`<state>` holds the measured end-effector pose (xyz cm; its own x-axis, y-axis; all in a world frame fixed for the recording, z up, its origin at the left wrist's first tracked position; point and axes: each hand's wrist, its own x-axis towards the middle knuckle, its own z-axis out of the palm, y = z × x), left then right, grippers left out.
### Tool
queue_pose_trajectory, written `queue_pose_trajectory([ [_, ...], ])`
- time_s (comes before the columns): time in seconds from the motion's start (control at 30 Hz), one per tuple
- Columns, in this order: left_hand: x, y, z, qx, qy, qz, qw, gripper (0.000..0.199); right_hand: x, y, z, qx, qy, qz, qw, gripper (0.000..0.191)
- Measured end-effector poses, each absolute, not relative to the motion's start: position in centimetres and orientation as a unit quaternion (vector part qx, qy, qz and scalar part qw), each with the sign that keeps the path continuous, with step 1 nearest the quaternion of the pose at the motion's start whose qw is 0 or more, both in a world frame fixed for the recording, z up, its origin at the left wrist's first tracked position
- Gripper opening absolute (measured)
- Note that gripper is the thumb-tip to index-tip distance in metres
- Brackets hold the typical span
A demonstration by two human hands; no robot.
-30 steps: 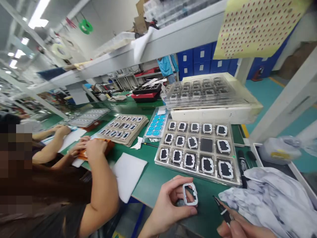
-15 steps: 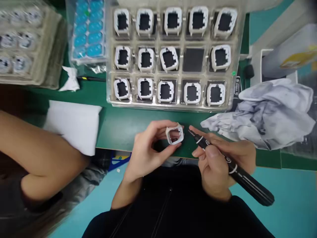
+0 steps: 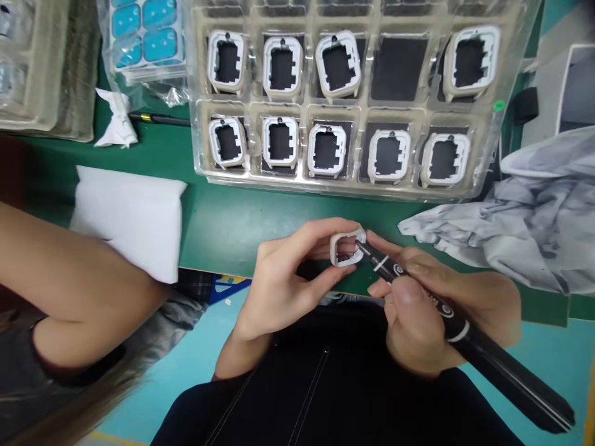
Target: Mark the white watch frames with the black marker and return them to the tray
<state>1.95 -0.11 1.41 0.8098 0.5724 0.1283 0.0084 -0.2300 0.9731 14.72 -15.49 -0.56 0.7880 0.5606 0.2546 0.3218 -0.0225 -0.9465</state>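
Between the thumb and fingers of my left hand is a small white watch case frame, held up over the bench's front edge. My right hand is closed round a thick black marker pen with white rings and lettering. The pen's dark tip meets the frame's right inner side, though I cannot tell whether it presses on it. My right index finger lies close beside the frame. Behind both hands a clear plastic tray holds several similar frames, one to a compartment; one compartment shows only its black bottom.
A co-worker's bare arm reaches in from the left, by a white folded sheet. Blue pieces in a clear bag and stacked trays stand at the back left. A crumpled grey-white cloth lies at the right.
The pen tip has moved from beside the watch case frame to its right inner side. My hands have come together, and the camera has moved closer to the bench.
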Motion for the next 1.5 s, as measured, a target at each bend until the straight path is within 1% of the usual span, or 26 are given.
queue_pose_trajectory([
  [0.07,2.0,-0.1,1.4,0.742,0.188,0.243,0.596,0.052,14.7,-15.0,0.3,-0.691,-0.32,0.046,0.647,0.013],
  [0.1,2.0,-0.1,1.3,0.743,0.185,0.244,0.595,0.052,14.7,-14.7,0.6,-0.689,-0.329,0.046,0.644,0.01],
  [0.27,2.0,-0.3,1.3,0.769,0.191,0.253,0.556,0.048,15.2,-13.4,1.8,-0.718,-0.347,0.121,0.592,0.019],
  [0.4,2.1,-0.6,1.3,0.785,0.207,0.255,0.526,0.044,15.0,-13.1,2.2,-0.717,-0.348,0.12,0.592,0.017],
  [0.53,2.2,-0.8,1.3,0.785,0.202,0.264,0.523,0.045,14.7,-14.2,2.3,-0.725,-0.342,0.122,0.586,0.012],
  [0.67,2.1,-0.9,1.2,0.795,0.207,0.262,0.507,0.044,14.8,-15.6,2.3,-0.743,-0.335,0.128,0.566,0.024],
  [0.87,1.6,-1.1,0.9,0.831,0.209,0.265,0.442,0.049,15.8,-16.4,2.4,-0.718,-0.402,0.176,0.54,0.013],
  [0.93,1.5,-1.2,0.8,0.836,0.207,0.266,0.433,0.05,15.6,-16.1,2.5,-0.721,-0.409,0.166,0.533,0.016],
  [1.07,1.5,-1.2,0.9,0.832,0.199,0.271,0.442,0.048,14.9,-15.4,2.9,-0.743,-0.375,0.101,0.545,0.026],
  [1.2,1.6,-1.3,0.8,0.829,0.203,0.274,0.443,0.047,15.1,-15.7,3.1,-0.732,-0.43,0.155,0.506,0.02],
  [1.27,1.5,-1.3,0.7,0.83,0.207,0.277,0.437,0.046,14.9,-15.7,2.7,-0.729,-0.415,0.117,0.531,0.015],
  [1.37,1.5,-1.2,0.5,0.835,0.204,0.284,0.425,0.049,14.2,-15.0,1.8,-0.714,-0.378,0.004,0.59,0.02],
  [1.5,1.4,-1.1,0.4,0.84,0.202,0.289,0.412,0.052,13.9,-13.9,1.2,-0.679,-0.39,-0.037,0.621,0.027],
])
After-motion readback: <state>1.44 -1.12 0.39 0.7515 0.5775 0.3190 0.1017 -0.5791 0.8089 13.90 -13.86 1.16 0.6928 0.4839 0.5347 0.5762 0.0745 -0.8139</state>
